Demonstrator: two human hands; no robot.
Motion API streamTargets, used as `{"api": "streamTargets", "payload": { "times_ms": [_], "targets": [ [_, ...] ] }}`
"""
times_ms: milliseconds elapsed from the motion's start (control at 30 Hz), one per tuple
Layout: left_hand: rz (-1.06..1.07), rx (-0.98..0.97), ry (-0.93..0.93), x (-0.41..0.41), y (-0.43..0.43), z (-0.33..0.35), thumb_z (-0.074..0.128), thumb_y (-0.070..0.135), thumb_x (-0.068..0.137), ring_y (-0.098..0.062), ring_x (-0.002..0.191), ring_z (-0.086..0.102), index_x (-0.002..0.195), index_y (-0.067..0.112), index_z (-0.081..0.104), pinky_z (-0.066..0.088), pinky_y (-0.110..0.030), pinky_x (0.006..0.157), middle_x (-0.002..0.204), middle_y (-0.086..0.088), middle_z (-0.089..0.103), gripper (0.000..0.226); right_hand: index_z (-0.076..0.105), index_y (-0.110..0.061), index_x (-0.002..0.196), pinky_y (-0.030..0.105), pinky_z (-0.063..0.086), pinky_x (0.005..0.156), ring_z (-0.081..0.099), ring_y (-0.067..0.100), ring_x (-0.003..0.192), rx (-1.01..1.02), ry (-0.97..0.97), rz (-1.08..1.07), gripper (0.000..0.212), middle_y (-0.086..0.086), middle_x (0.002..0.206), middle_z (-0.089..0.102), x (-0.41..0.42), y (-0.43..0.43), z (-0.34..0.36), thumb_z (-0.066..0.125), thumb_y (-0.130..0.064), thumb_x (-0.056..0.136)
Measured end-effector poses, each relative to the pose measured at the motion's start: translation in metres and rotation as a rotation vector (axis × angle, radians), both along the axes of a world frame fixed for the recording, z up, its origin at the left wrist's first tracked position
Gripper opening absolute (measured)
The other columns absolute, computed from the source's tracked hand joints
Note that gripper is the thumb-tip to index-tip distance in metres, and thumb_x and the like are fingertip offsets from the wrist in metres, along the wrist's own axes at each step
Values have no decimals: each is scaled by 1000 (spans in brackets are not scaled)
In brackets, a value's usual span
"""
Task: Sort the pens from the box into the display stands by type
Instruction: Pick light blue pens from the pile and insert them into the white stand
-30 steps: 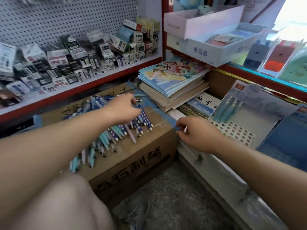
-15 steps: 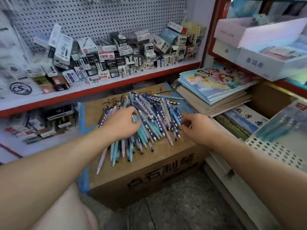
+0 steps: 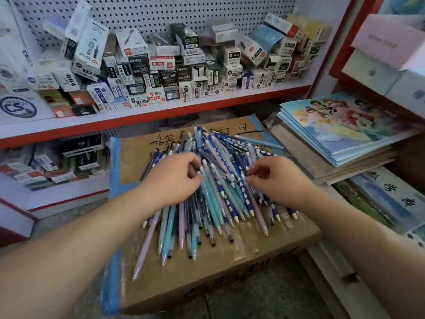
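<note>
1. Cartons (image 3: 158,72), small printed card ones too many to be counted, are stacked on one red-edged shelf (image 3: 147,116).
2. One left hand (image 3: 174,180) is laid on the pens (image 3: 216,194), its curled fingers pinching a slim barrel.
3. Dozens of smooth pens, teal, lilac and spotted navy, are heaped on one taped cardboard box (image 3: 230,261).
4. One right hand (image 3: 276,180) is curled, fingertips pinched on pens.
5. One stack of glossy notebooks (image 3: 340,132) is seen beside the box.
</note>
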State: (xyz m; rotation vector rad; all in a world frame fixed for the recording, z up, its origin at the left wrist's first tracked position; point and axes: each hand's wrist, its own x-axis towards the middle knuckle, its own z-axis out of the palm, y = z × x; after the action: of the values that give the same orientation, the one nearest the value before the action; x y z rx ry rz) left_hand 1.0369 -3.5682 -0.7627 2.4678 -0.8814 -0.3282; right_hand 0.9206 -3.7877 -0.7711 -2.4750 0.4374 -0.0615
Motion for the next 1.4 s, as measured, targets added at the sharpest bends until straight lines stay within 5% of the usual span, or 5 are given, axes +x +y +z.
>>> {"api": "streamTargets", "payload": {
  "times_ms": [400,800,1167,1267,1400],
  "targets": [
    [3,-107,77,2,10,-10,63,22,96,0,73,62,106,26,66,51,-20,68,85,12,66,10,57,-20,71,26,42,48,59,14,59,-317,230,2,46,-1,67,61,17,49,-11,72,-62,83],
    [-9,-116,164,-5,21,-12,65,24,96,-4,79,64,108,24,66,56,-28,77,88,11,67,13,47,-19,61,24,35,45,40,15,45,22,354,-94,48,-1,53,42,17,48,-12,80,-47,82],
    [-11,-90,172,-9,15,-12,65,29,96,-2,79,65,102,26,68,58,-29,79,87,11,70,7,63,-10,76,23,34,45,36,20,50,219,392,-111,37,8,60,39,3,31,10,77,-43,86],
    [30,-195,351,-14,11,-7,63,25,99,-9,74,72,98,21,71,62,-30,72,85,3,74,9,68,-6,79,22,28,42,31,17,44,405,386,-152,39,8,59,39,-8,24,27,79,-43,84],
    [143,-502,980,-26,2,6,60,26,101,-29,93,75,111,4,68,63,-40,84,106,-19,75,26,74,-15,74,22,36,44,42,8,44,520,233,-69,30,0,56,50,-13,46,35,79,-43,84]
  ]
}}
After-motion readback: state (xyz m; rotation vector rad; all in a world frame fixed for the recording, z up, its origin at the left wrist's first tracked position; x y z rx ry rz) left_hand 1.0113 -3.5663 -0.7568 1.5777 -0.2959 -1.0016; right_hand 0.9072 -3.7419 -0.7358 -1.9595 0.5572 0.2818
